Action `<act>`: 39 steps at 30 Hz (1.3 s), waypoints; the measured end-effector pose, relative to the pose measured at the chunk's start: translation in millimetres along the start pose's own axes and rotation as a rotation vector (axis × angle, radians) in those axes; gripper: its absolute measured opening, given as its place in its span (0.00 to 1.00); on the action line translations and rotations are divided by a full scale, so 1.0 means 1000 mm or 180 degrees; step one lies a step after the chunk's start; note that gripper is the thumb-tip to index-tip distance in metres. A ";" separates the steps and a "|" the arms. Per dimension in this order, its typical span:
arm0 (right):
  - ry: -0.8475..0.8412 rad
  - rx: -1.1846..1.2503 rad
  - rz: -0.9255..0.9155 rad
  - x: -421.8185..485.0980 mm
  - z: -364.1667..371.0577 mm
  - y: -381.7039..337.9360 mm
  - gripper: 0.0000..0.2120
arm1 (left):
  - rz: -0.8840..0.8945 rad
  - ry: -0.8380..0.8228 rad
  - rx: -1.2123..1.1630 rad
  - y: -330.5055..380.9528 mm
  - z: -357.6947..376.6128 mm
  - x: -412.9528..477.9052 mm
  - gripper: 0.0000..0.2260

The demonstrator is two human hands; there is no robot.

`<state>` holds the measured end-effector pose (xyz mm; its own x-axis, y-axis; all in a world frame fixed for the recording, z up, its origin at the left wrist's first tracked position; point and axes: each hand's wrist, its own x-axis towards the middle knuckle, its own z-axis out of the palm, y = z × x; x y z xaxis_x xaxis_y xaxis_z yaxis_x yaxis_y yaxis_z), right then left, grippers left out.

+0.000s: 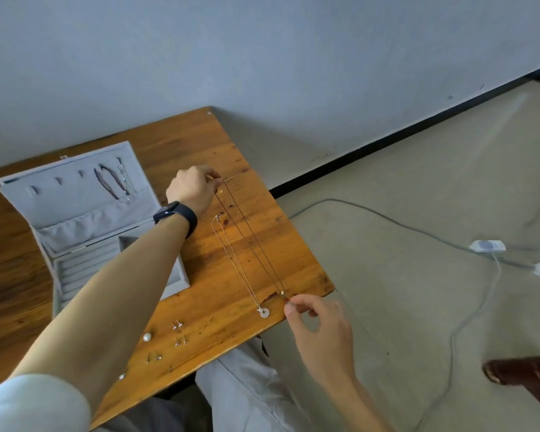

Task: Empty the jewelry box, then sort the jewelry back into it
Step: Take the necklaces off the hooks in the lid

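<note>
Presently, left hand and right hand each pinch one end of a thin dark chain necklace, stretched over the wooden table, the grey fabric-lined jewelry box open at nine o'clock.

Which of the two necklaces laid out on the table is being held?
The darker chain, pinched at its ends by the left hand and right hand. The silver necklace with the ring pendant lies untouched beside it.
</note>
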<state>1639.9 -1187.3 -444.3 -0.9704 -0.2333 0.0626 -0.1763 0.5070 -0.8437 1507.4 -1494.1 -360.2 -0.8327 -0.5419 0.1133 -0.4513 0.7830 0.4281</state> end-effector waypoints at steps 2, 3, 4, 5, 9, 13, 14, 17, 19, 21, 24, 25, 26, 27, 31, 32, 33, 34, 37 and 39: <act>0.0159 -0.0224 -0.0207 0.005 0.006 0.001 0.01 | 0.0000 -0.0057 0.0045 -0.003 0.007 0.004 0.07; 0.0268 -0.0363 -0.0346 0.007 0.009 0.003 0.02 | 0.0001 -0.0077 0.0064 -0.006 0.011 0.005 0.08; 0.0360 -0.0494 -0.0483 0.009 0.012 0.004 0.03 | -0.0002 -0.0087 0.0070 -0.009 0.015 0.006 0.08; 0.0436 -0.0594 -0.0601 0.011 0.014 0.007 0.05 | -0.0006 -0.0084 0.0061 -0.013 0.019 0.007 0.08; 0.0585 -0.0592 -0.0854 0.012 0.018 0.018 0.09 | 0.0042 -0.0036 -0.0017 -0.024 0.032 0.011 0.08; 0.0603 -0.0553 -0.0948 0.012 0.019 0.025 0.09 | 0.0037 -0.0038 -0.0070 -0.024 0.040 0.013 0.11; 0.0611 -0.0548 -0.0949 0.012 0.020 0.025 0.09 | 0.0021 -0.0063 -0.0064 -0.024 0.040 0.013 0.11; 0.0629 -0.0518 -0.0940 0.011 0.019 0.025 0.11 | 0.0022 -0.0195 0.0023 -0.023 0.037 0.015 0.13; 0.0595 -0.0483 -0.0918 0.011 0.018 0.024 0.13 | 0.0021 -0.0305 0.0034 -0.022 0.033 0.015 0.15; 0.0537 -0.0404 -0.0875 0.011 0.015 0.023 0.12 | 0.0019 -0.0392 0.0016 -0.019 0.028 0.012 0.16; 0.0451 -0.0256 -0.0835 0.010 0.006 0.017 0.12 | 0.0034 -0.0515 -0.0063 -0.014 0.017 -0.001 0.17; 0.0439 -0.0232 -0.0866 0.011 0.002 0.014 0.12 | 0.0047 -0.0542 -0.0040 -0.012 0.012 -0.007 0.17; 0.0418 -0.0238 -0.0918 0.013 -0.003 0.011 0.12 | 0.0073 -0.0547 0.0027 -0.010 0.009 -0.015 0.18; 0.0379 -0.0273 -0.0989 0.017 -0.007 0.007 0.12 | 0.0122 -0.0527 0.0119 -0.009 0.005 -0.025 0.18; 0.0166 -0.0620 -0.1388 0.039 -0.014 -0.013 0.12 | 0.0383 -0.0303 0.0366 -0.009 -0.009 -0.071 0.20; 0.0103 -0.0728 -0.1482 0.045 -0.013 -0.018 0.13 | 0.0436 -0.0243 0.0398 -0.011 -0.013 -0.083 0.20; 0.0018 -0.0847 -0.1560 0.050 -0.012 -0.024 0.14 | 0.0476 -0.0174 0.0426 -0.013 -0.017 -0.094 0.21; -0.0083 -0.0965 -0.1619 0.056 -0.010 -0.031 0.15 | 0.0496 -0.0095 0.0455 -0.016 -0.022 -0.106 0.21; -0.0323 -0.1226 -0.1774 0.072 0.000 -0.050 0.17 | 0.0493 0.0070 0.0561 -0.025 -0.035 -0.137 0.22; -0.0397 -0.1367 -0.1925 0.081 0.008 -0.065 0.17 | 0.0451 0.0128 0.0601 -0.032 -0.045 -0.153 0.22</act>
<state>1573.7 -1245.8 -388.8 -0.6625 -0.6532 0.3666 -0.7463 0.5338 -0.3976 1663.6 -1450.3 -350.7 -0.8803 -0.4313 0.1976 -0.3859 0.8933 0.2305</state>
